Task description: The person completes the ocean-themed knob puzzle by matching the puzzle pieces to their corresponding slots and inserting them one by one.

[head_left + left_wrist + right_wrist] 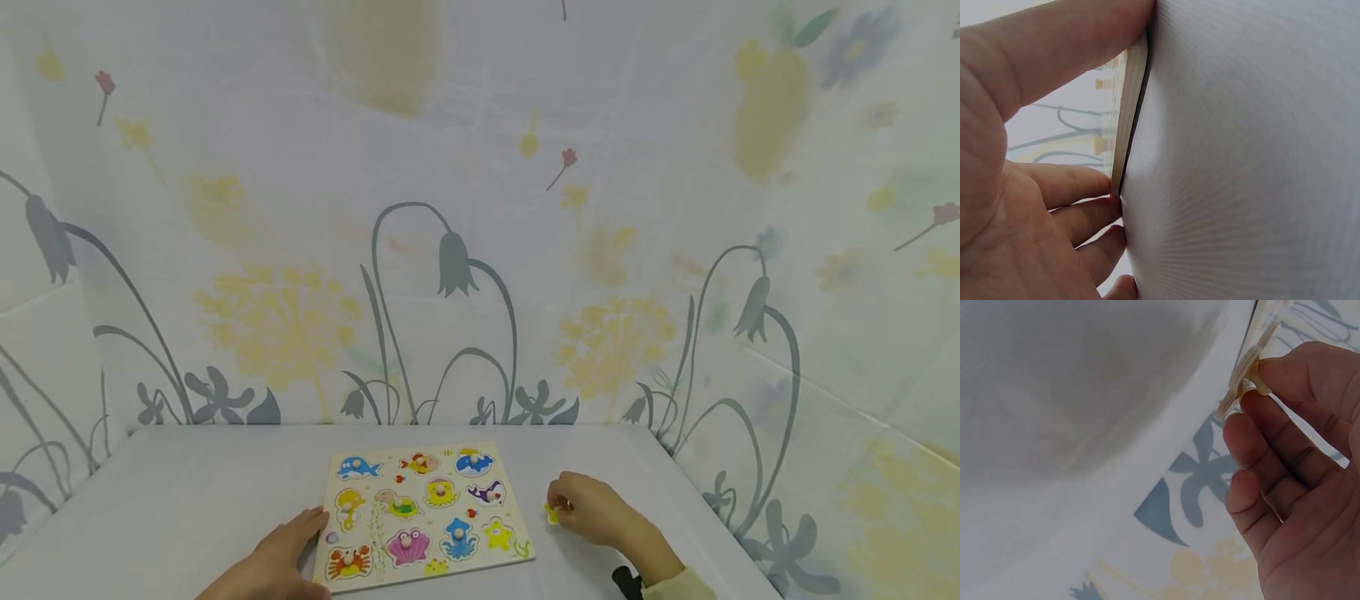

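A wooden knob puzzle board (378, 521) with sea animal pictures lies flat on the white table. My left hand (277, 558) rests against its left side, thumb by the near corner; in the left wrist view the thumb and fingertips touch the board's edge (1129, 100). Right of the board, my right hand (592, 510) pinches a small yellow puzzle piece (552, 515), mostly covered by the fingers in the head view. The right wrist view shows the piece (1249, 370) edge-on, its knob between thumb and fingers, held above the table.
Several knobbed animals sit on the board, among them a crab (349, 562), a pink shell (408, 547) and a blue squid (459, 540). A yellow starfish shape (498, 533) shows near its right edge. A flower-printed curtain (480, 333) stands behind the table (210, 475).
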Motion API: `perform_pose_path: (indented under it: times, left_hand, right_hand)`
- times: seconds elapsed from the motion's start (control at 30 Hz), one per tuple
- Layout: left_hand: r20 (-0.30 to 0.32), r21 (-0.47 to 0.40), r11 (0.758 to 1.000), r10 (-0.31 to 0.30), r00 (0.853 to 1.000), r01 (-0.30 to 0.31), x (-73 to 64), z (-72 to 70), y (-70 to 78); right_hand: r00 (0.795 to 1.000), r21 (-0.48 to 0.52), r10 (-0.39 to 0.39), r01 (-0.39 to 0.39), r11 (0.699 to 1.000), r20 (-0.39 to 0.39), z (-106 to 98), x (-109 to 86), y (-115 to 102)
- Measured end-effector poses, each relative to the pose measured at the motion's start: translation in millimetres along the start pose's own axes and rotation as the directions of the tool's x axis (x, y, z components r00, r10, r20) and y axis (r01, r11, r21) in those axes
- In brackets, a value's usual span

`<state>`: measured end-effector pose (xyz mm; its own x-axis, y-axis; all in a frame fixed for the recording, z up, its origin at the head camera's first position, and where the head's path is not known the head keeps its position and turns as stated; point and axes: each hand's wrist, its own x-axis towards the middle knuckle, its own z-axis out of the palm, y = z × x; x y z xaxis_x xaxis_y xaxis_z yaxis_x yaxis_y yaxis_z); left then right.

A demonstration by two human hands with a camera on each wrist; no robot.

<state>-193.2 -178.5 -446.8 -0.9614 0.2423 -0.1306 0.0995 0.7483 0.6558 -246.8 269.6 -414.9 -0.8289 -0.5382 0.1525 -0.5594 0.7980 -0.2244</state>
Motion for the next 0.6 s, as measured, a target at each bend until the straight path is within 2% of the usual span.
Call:
perform_pose_path:
  times: [0.33,0.6]
  left_hand:
    - [0.017,-0.038,0.998,-0.05,0.999,0.051,0.0,-1.5,1.2]
    - [0.015,-0.031,0.998,-0.049,0.999,0.049,-0.6,-1.0,1.1]
  right_hand:
    - [0.997,-0.008,-0.029,0.03,1.0,0.068,5,23.0,-33]
    - [0.991,0.015,-0.03,0.028,0.999,0.132,15,34.5,-52]
